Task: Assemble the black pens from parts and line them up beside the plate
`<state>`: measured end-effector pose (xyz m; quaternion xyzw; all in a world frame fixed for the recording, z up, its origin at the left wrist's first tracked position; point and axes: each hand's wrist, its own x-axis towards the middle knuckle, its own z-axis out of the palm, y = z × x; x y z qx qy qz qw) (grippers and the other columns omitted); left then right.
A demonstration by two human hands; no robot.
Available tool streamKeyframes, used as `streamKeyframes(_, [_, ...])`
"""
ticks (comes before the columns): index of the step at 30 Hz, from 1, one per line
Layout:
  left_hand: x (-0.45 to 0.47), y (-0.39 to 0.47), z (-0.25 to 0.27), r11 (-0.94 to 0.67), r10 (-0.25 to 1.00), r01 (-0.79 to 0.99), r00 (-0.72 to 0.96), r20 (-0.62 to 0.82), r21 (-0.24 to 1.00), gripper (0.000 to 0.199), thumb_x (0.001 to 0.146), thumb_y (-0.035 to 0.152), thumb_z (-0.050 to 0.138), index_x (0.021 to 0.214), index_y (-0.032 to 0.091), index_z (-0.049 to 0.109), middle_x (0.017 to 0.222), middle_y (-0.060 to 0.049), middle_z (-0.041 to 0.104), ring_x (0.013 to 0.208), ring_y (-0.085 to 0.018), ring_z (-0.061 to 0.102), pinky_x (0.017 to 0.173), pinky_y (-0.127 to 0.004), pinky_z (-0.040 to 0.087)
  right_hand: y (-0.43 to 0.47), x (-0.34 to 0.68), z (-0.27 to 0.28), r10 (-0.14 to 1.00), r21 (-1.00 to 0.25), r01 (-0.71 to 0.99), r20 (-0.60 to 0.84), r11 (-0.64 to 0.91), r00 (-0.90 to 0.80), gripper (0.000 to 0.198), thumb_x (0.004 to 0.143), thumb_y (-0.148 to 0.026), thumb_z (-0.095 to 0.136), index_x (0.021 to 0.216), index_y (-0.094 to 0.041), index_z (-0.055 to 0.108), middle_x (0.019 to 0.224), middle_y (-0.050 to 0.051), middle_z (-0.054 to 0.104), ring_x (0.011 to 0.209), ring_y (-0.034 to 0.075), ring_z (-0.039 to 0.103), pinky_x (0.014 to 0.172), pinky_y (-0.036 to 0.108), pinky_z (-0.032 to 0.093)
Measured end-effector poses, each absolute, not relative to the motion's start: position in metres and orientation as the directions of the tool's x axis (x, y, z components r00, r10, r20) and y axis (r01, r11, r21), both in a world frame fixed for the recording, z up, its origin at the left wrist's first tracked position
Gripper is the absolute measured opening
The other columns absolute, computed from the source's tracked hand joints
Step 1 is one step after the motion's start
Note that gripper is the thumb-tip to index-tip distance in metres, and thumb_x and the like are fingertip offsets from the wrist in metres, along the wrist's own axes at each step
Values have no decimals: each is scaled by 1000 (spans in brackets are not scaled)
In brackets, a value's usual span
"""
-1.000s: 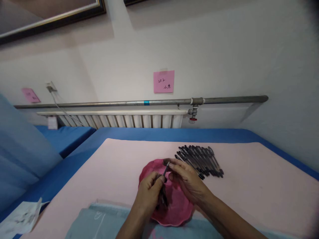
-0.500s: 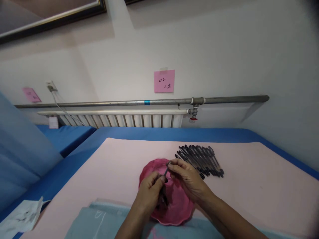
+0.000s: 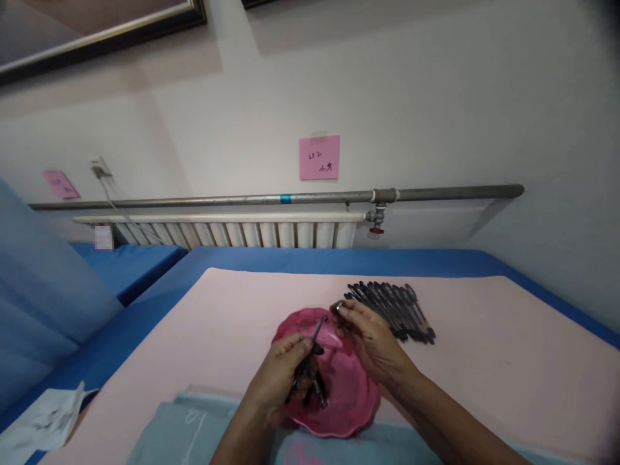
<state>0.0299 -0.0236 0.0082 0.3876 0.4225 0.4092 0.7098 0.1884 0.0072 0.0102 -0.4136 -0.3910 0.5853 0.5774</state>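
Note:
My left hand (image 3: 281, 378) hovers over a pink scalloped dish (image 3: 356, 403) and pinches a thin dark pen refill (image 3: 317, 329) that points up and away; more dark pen parts sit bunched under its fingers. My right hand (image 3: 371, 339) is just to the right, its fingertips closed on a small dark pen cap (image 3: 336, 309) near the dish's far rim. A row of several assembled black pens (image 3: 394, 310) lies on the pink table cover (image 3: 484, 349), right behind my right hand.
A grey-blue cloth (image 3: 179, 433) lies at the near table edge. Crumpled white paper (image 3: 43, 423) sits at the lower left on blue fabric. A white radiator (image 3: 232, 232) and a metal pipe (image 3: 436, 192) run along the wall behind, with a pink note (image 3: 318, 157) above.
The two hands have come apart: my right hand pulled the dark cap away from the refill's tip, up and to the right, while my left hand dropped slightly toward me.

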Motion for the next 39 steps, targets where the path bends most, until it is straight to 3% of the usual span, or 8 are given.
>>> streamKeyframes(3, [19, -19, 12, 331, 933, -255, 234, -274, 909, 34, 68, 45, 65, 62, 17, 47, 42, 7, 42, 32, -2, 25, 34, -17, 12, 6, 193, 14, 997, -985, 156, 61, 69, -53, 6, 69, -24, 58, 65, -18, 57, 61, -3, 55, 58, 12, 48, 57, 25, 36])
streamKeyframes(7, [10, -13, 12, 311, 946, -252, 169, -275, 916, 30, 69, 43, 63, 66, 17, 48, 45, 6, 45, 34, -2, 28, 35, -16, 12, -1, 193, 8, 948, -736, 618, 100, 275, -304, 11, 62, -9, 54, 66, -18, 56, 68, -1, 59, 64, 14, 51, 58, 25, 36])
streamKeyframes(16, [16, -13, 5, 277, 958, -113, 107, -265, 954, 33, 71, 46, 60, 63, 17, 47, 45, 7, 43, 35, -3, 29, 35, -17, 17, 5, 177, -15, 791, -512, 618, 241, 596, -563, 22, 81, -11, 43, 87, -19, 63, 88, 5, 65, 81, 18, 56, 73, 29, 42])
streamKeyframes(23, [19, -13, 4, 285, 954, -57, 116, -277, 957, 33, 71, 47, 59, 61, 17, 47, 45, 6, 44, 36, -4, 31, 36, -18, 19, 1, 178, -30, 860, -478, 723, 165, 499, -484, 20, 78, -9, 43, 74, -16, 61, 77, 7, 61, 67, 17, 53, 59, 27, 37])
streamKeyframes(27, [20, -14, 5, 292, 950, -45, 128, -284, 955, 32, 71, 46, 58, 63, 17, 48, 46, 6, 45, 36, -4, 32, 36, -18, 19, 3, 182, -15, 872, -590, 651, 232, 478, -430, 18, 79, -13, 43, 80, -19, 60, 80, 4, 62, 73, 17, 55, 65, 28, 41])
streamKeyframes(31, [20, -15, 4, 298, 944, -41, 162, -288, 954, 30, 70, 44, 59, 64, 18, 47, 46, 6, 46, 35, -4, 32, 36, -18, 18, 10, 187, 10, 980, -966, 167, 193, 197, -41, 20, 77, -25, 52, 96, -21, 56, 77, 0, 60, 66, 14, 55, 60, 27, 42])
streamKeyframes(35, [24, -17, 3, 286, 940, -35, 207, -273, 958, 29, 71, 43, 60, 65, 17, 48, 46, 7, 43, 36, -4, 31, 36, -18, 19, 13, 187, 16, 997, -972, -228, 37, 52, 71, 25, 69, -30, 62, 90, -18, 56, 60, -5, 54, 49, 9, 47, 50, 23, 37])
streamKeyframes(39, [28, -20, 4, 277, 939, -48, 226, -260, 960, 28, 71, 41, 60, 63, 17, 48, 46, 8, 43, 36, -4, 30, 37, -18, 20, 11, 184, 11, 999, -959, -283, -2, 9, 37, 28, 65, -28, 66, 89, -17, 57, 60, -4, 55, 49, 8, 47, 48, 22, 36])
